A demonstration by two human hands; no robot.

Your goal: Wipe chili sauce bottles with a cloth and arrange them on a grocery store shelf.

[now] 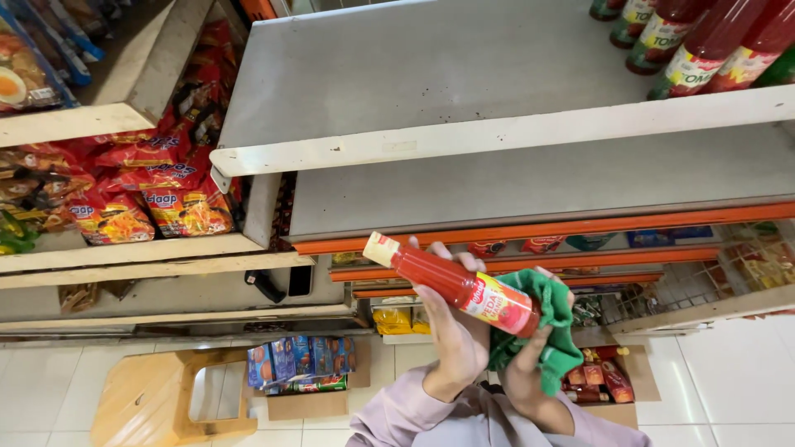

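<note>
I hold the red sauce bottle in my left hand; my right hand clasps a green cloth at its base. Cap points up-left; the grey shelf edge is above.

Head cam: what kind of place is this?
Most likely a small grocery shop. Metal shelves hold rows of red sauce bottles and stacked snack packets, with a carton of stock on the tiled floor. The left hand holds a red sauce bottle; the right hand holds a green cloth.
</note>
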